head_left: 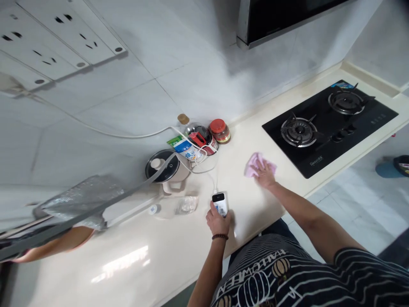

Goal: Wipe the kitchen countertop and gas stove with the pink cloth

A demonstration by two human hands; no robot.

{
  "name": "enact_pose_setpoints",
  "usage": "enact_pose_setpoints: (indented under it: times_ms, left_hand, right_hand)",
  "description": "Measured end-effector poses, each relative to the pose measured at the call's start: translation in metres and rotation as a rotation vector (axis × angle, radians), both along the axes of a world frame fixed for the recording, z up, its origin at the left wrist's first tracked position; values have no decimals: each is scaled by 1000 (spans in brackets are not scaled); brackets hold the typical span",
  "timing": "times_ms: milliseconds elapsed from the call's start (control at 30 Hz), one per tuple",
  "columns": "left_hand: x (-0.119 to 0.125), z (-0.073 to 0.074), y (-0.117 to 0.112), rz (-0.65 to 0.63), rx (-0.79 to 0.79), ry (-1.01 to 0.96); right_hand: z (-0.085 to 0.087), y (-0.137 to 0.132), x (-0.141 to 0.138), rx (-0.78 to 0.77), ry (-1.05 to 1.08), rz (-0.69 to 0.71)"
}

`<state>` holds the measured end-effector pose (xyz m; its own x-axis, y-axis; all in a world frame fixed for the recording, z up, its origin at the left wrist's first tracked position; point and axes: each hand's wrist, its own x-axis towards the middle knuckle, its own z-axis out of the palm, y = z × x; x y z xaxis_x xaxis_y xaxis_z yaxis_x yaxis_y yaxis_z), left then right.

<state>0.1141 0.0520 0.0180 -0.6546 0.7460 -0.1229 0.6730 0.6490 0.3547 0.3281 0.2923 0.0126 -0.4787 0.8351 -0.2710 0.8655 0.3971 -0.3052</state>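
Observation:
A white power bank (220,204) with a black display end lies on the countertop, a white cable plugged into its far end. My left hand (217,219), with a dark bead bracelet at the wrist, is closed around its near end. Further right, my right hand (263,174) presses a crumpled pink cloth (254,164) against the counter, its fingers bent into the fabric. The cloth lies a little to the left of the gas hob (329,123).
Left of the power bank are a clear plastic container (187,204) and a lidded pot (164,168). A red-lidded jar (220,130) and a blue-white packet (187,149) stand by the wall. The cable (134,136) hangs from the socket panel (60,38). A range hood (287,19) juts out above.

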Motion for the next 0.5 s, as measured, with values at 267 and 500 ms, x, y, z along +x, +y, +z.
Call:
enact_pose_setpoints:
  times_ms: [267, 500]
  left_hand:
    - [-22, 0, -34, -46, 178, -30]
    - [-24, 26, -95, -49, 299, -33]
  right_hand:
    - [-18, -169, -14, -234, 343, 702]
    - [-20, -103, 53, -78, 229, 402]
